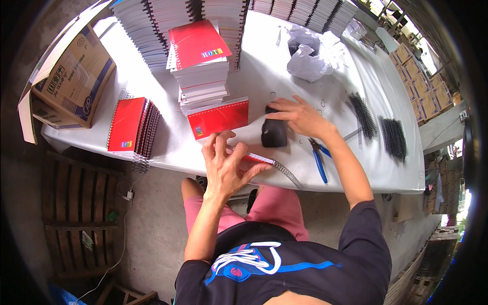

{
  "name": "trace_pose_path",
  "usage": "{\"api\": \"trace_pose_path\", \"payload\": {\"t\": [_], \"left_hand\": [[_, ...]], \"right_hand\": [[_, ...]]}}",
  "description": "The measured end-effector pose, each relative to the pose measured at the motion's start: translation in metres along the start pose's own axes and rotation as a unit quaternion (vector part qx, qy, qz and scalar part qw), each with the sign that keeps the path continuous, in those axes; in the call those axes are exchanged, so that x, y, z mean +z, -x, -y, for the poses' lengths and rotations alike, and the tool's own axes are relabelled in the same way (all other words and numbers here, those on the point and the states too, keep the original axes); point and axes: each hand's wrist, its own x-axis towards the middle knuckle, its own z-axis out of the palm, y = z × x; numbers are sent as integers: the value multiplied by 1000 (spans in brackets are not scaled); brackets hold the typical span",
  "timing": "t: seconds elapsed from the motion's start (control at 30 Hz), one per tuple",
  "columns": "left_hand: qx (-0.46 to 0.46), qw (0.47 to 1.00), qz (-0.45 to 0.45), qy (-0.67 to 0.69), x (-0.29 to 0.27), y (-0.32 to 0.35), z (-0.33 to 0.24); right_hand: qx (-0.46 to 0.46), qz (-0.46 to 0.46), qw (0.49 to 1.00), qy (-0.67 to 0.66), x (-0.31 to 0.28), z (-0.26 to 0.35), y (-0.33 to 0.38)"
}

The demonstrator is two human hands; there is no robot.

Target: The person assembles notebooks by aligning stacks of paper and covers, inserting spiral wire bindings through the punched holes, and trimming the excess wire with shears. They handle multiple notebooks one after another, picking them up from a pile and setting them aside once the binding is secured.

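Near the front edge of the table, my left hand [223, 160] is closed on a thin red spiral notebook [256, 158], held on edge so that mostly its bound side shows. A dark wire coil [288, 174] runs out past its right end and hangs in a curve. My right hand [301, 116] reaches over a black rounded object [274, 133], fingers stretched out across its upper end; its exact kind is unclear. Blue-handled pliers [319, 161] lie just right of it. Beyond my left hand, a red-covered pad of punched sheets [218, 118] leans against a paper stack.
A tall stack of punched pages [201, 79] carries a red cover [199, 43]. Bound red notebooks [127, 124] and an open cardboard box [73, 76] are at left. Black coils [392, 138] lie at right, a white plastic bag [310, 61] farther back. More page stacks [140, 30] line the back.
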Motion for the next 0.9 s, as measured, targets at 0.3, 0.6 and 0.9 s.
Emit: {"api": "trace_pose_path", "payload": {"t": [0.3, 0.6, 0.9], "left_hand": [[-21, 1000, -8, 19, 8, 6, 3], [-5, 998, -23, 66, 13, 3, 7], [-16, 995, -14, 100, 11, 5, 12]], "right_hand": [[108, -258, 863, -420, 14, 52, 17], [73, -208, 719, -659, 18, 88, 18], [145, -166, 856, -467, 15, 86, 14]]}}
